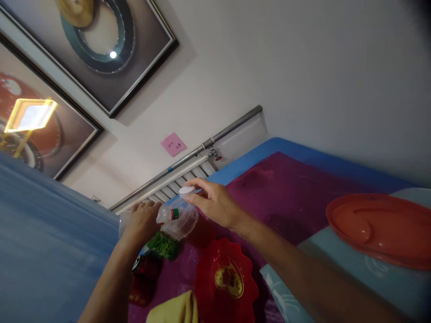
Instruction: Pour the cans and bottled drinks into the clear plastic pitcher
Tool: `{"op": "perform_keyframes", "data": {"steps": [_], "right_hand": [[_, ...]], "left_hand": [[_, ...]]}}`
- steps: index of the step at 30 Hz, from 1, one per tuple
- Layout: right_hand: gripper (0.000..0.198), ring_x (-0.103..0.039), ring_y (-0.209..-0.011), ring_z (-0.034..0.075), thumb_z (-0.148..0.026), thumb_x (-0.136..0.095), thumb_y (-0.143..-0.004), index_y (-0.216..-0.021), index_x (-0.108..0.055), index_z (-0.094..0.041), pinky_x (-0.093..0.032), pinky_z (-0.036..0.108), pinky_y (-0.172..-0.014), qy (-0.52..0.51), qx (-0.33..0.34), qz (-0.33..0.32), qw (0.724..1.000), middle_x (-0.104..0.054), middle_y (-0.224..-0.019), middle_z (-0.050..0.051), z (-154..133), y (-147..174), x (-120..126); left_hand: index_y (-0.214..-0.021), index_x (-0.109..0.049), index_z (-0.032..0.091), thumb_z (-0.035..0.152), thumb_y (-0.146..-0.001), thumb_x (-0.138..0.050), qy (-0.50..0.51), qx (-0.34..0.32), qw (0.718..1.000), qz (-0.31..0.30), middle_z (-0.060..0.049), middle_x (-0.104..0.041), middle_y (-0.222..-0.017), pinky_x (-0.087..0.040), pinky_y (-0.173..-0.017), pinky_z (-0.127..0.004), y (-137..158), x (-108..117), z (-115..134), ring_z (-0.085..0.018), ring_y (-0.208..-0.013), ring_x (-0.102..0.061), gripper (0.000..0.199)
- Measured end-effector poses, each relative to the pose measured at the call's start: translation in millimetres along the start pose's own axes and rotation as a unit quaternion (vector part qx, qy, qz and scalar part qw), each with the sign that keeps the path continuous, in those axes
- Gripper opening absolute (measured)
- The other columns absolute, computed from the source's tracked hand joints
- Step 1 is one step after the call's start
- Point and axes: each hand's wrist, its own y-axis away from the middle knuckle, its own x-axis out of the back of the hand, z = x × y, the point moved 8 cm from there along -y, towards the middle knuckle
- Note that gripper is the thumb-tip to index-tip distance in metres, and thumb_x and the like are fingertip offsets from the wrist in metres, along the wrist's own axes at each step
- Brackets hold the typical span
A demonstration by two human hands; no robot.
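My right hand [215,202] pinches a white round lid [186,191] between its thumb and fingers. Just below the lid is a clear plastic container [186,222]; I cannot tell whether the two are joined. My left hand [143,220] is closed around a clear plastic bottle [163,214], which shows on either side of the fingers and has a small green and red label. Under the left wrist lie a green can [163,246] and a dark red can [148,267]. A red scalloped plate [210,287] with a gold heart print is nearer to me.
A folded yellow cloth [175,309] lies at the near edge of view. At right, an orange-red oval tray [397,233] rests on a light blue mat [319,251]. Purple sheeting [269,193] covers the blue table. Behind are a radiator [198,172], a grey pipe [232,128] and framed pictures.
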Motion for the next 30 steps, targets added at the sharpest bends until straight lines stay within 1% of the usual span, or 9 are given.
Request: {"op": "perform_keyframes", "data": {"steps": [4,7,11,14,18,20,22,25,30], "right_hand": [[0.027,-0.059,-0.080,0.015,-0.025,-0.065,-0.081,-0.108,-0.066,-0.020,-0.047,0.030,-0.074,-0.004,-0.011,-0.006,1.000,-0.068,-0.096,0.003,3,0,0],[0.034,-0.059,-0.075,0.014,-0.026,-0.066,-0.081,-0.114,-0.064,-0.021,-0.048,0.030,-0.073,0.003,-0.019,0.007,1.000,-0.067,-0.100,0.004,6,-2,3],[0.036,-0.059,-0.074,0.014,-0.027,-0.066,-0.079,-0.114,-0.064,-0.020,-0.048,0.030,-0.072,-0.014,-0.045,0.010,0.999,-0.068,-0.098,0.004,14,-4,3],[0.033,-0.060,-0.075,0.015,-0.030,-0.067,-0.077,-0.108,-0.066,-0.019,-0.049,0.030,-0.067,-0.047,-0.069,0.010,0.997,-0.068,-0.094,0.004,22,-7,2],[0.033,-0.063,-0.082,0.018,-0.034,-0.069,-0.074,-0.103,-0.066,-0.019,-0.049,0.027,-0.061,-0.113,-0.095,-0.006,0.989,-0.069,-0.096,0.005,35,-9,-5],[0.033,-0.063,-0.084,0.018,-0.033,-0.070,-0.072,-0.102,-0.066,-0.019,-0.048,0.027,-0.060,-0.133,-0.108,-0.011,0.985,-0.069,-0.098,0.005,42,-7,-12],[0.032,-0.063,-0.084,0.017,-0.030,-0.071,-0.071,-0.100,-0.066,-0.018,-0.049,0.027,-0.066,-0.147,-0.118,-0.024,0.982,-0.070,-0.097,0.004,47,-3,-24],[0.030,-0.063,-0.083,0.015,-0.028,-0.071,-0.072,-0.100,-0.066,-0.019,-0.049,0.029,-0.077,-0.183,-0.125,-0.089,0.971,-0.070,-0.091,0.001,46,11,-55],[0.024,-0.063,-0.082,0.015,-0.027,-0.067,-0.075,-0.099,-0.067,-0.022,-0.049,0.030,-0.078,-0.215,-0.164,-0.152,0.951,-0.068,-0.087,0.000,38,32,-86]], "left_hand": [[-0.139,-0.044,0.015,0.032,-0.085,-0.054,0.027,0.038,0.999,0.019,-0.016,-0.054,-0.137,-0.036,-0.100,-0.045,13,-8,-8,-0.034,-0.123,-0.052,0.057],[-0.141,-0.040,0.018,0.036,-0.086,-0.051,0.097,0.093,0.988,0.079,-0.016,-0.055,-0.134,-0.039,-0.099,-0.044,26,-22,-23,-0.033,-0.124,-0.051,0.059],[-0.135,-0.045,0.015,0.046,-0.084,-0.051,0.264,0.166,0.937,0.156,-0.017,-0.054,-0.128,-0.042,-0.099,-0.041,51,-56,-42,-0.031,-0.116,-0.056,0.060],[-0.131,-0.048,0.014,0.050,-0.076,-0.060,0.421,0.250,0.854,0.176,-0.016,-0.055,-0.125,-0.043,-0.101,-0.044,78,-92,-48,-0.031,-0.116,-0.055,0.066],[-0.127,-0.048,0.018,0.045,-0.068,-0.073,0.676,0.312,0.636,0.202,-0.012,-0.063,-0.120,-0.048,-0.097,-0.043,115,-135,-25,-0.029,-0.113,-0.060,0.070],[-0.125,-0.051,0.019,0.041,-0.064,-0.078,0.756,0.279,0.561,0.189,-0.010,-0.066,-0.119,-0.051,-0.094,-0.039,123,-142,-4,-0.029,-0.113,-0.061,0.070],[-0.123,-0.054,0.019,0.037,-0.059,-0.084,0.793,0.242,0.539,0.147,-0.009,-0.067,-0.119,-0.052,-0.092,-0.037,127,-144,15,-0.029,-0.111,-0.062,0.074],[-0.125,-0.055,0.019,0.033,-0.057,-0.087,0.825,0.168,0.533,0.091,-0.011,-0.065,-0.125,-0.052,-0.094,-0.038,125,-138,39,-0.031,-0.114,-0.061,0.077],[-0.117,-0.062,0.019,0.033,-0.052,-0.089,0.854,0.132,0.492,0.108,-0.011,-0.067,-0.123,-0.051,-0.095,-0.039,121,-123,53,-0.033,-0.114,-0.061,0.072]]}}
